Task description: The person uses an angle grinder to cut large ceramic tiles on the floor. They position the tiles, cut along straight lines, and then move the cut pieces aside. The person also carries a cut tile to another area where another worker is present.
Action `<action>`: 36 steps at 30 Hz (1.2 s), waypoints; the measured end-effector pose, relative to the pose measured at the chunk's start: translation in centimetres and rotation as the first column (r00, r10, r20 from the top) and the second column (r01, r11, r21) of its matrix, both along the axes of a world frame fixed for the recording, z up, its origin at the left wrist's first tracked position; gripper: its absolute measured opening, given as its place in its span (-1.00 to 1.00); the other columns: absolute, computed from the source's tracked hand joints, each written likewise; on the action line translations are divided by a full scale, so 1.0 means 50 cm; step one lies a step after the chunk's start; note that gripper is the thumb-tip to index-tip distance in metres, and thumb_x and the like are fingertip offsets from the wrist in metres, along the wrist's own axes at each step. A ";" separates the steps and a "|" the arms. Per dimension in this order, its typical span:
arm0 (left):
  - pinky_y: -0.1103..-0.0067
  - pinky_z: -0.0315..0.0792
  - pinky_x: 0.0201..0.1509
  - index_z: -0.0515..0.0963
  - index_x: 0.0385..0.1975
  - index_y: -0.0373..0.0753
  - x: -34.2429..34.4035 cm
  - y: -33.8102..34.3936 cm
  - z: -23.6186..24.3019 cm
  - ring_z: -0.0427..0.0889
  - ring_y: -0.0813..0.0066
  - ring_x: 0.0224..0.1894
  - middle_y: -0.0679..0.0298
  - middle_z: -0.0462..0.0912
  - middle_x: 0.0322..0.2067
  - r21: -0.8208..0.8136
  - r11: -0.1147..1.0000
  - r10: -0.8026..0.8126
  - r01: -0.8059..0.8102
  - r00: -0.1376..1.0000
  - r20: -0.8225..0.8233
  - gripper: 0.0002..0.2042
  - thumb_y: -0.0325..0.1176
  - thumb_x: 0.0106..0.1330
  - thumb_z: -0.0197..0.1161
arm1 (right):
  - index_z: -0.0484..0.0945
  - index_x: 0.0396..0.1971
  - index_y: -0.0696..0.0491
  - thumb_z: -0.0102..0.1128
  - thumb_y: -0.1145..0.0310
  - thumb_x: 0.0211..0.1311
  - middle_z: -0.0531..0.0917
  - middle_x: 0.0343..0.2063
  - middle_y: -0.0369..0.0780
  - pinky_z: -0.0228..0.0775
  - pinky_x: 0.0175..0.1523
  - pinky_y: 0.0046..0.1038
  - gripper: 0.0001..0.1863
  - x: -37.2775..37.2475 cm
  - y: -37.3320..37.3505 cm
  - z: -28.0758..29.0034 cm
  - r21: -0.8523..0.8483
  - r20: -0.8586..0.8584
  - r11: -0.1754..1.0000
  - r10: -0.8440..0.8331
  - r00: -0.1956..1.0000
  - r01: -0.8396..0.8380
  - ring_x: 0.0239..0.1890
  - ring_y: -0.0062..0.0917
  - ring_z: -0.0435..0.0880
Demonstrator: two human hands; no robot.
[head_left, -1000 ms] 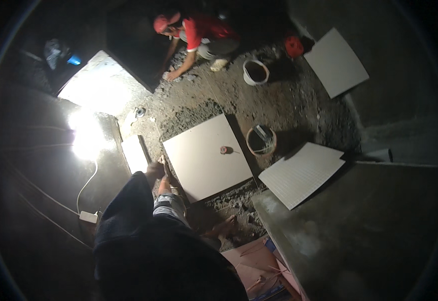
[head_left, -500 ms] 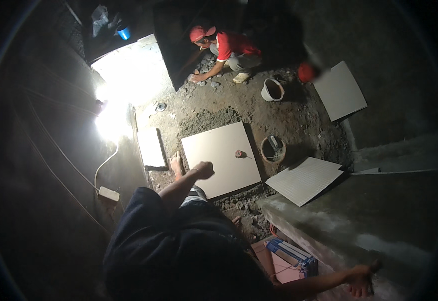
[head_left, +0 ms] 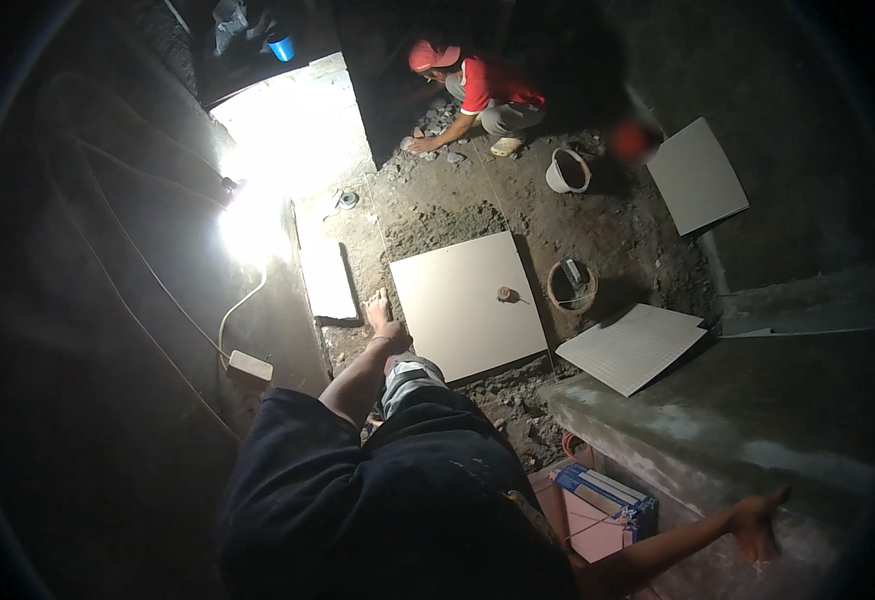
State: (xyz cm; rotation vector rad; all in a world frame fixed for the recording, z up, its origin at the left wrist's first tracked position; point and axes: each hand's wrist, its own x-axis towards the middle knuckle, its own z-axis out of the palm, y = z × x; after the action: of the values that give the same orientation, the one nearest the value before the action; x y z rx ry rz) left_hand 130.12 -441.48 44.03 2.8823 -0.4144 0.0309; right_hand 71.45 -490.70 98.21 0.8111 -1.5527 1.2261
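Observation:
My left hand (head_left: 394,340) is low at the tile's left edge, close to my bare foot (head_left: 378,306); its fingers do not show clearly. A large pale floor tile (head_left: 457,325) lies before me on the rough floor. On it sits a small reddish round object (head_left: 506,295) with a thin tail. Out to the right, my right hand (head_left: 754,527) is open, thumb and fingers apart, with nothing in it. It is over or against the concrete ledge (head_left: 707,430); contact cannot be made out.
A co-worker (head_left: 497,92) in red crouches by rubble at the back. Two buckets (head_left: 554,178) (head_left: 560,303) stand right of the tile. More tiles (head_left: 622,350) (head_left: 692,180) lie farther right. A bright lamp (head_left: 247,225) with a cable and a white slab (head_left: 327,282) are at left; tile boxes (head_left: 597,505) are near me.
My left hand has drawn back from over the tile to its left edge, by my foot. My right hand has risen slightly and its fingers have spread. The whole view has shifted.

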 end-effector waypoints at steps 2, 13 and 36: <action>0.32 0.02 0.63 -0.04 0.55 -0.43 0.042 0.021 -0.037 0.06 -0.06 0.57 -0.13 0.11 0.51 0.106 0.980 -0.130 0.169 0.943 -0.306 0.11 -0.18 0.02 0.49 | 0.37 -0.06 0.53 0.33 -0.79 -0.47 0.40 -0.01 0.21 0.31 0.20 0.11 0.47 -0.019 -0.007 -0.001 0.146 0.029 0.989 -0.014 0.999 0.010 0.10 0.09 0.41; 0.28 0.69 -0.23 0.77 -0.25 -0.27 -0.038 0.042 0.138 0.82 0.13 -0.19 0.03 0.81 -0.19 0.260 0.392 -0.666 0.883 0.467 -0.582 -0.77 -0.37 0.34 0.17 | 0.17 0.53 -0.27 0.00 -0.71 0.04 0.09 0.55 -0.17 -0.16 0.40 0.28 0.15 -0.089 -0.039 -0.023 0.241 0.275 0.741 0.567 0.776 -0.627 0.48 0.04 -0.02; 0.31 0.65 -0.03 0.78 -0.24 -0.20 0.039 0.132 0.029 0.78 0.09 -0.08 0.06 0.79 -0.23 0.124 0.861 -0.325 0.493 0.721 -0.613 -0.71 -0.18 0.35 0.17 | 0.21 0.47 0.03 -0.05 -0.70 0.06 0.11 0.53 -0.04 -0.10 0.40 0.28 0.22 -0.069 -0.012 0.006 0.481 -0.163 0.869 -0.044 0.986 0.118 0.44 0.14 0.07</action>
State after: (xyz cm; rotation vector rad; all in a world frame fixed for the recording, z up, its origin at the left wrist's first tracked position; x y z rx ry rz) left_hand 132.08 -434.87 45.46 2.7732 -0.9854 -1.0310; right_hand 67.98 -491.28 98.53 1.1199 -1.7808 0.6906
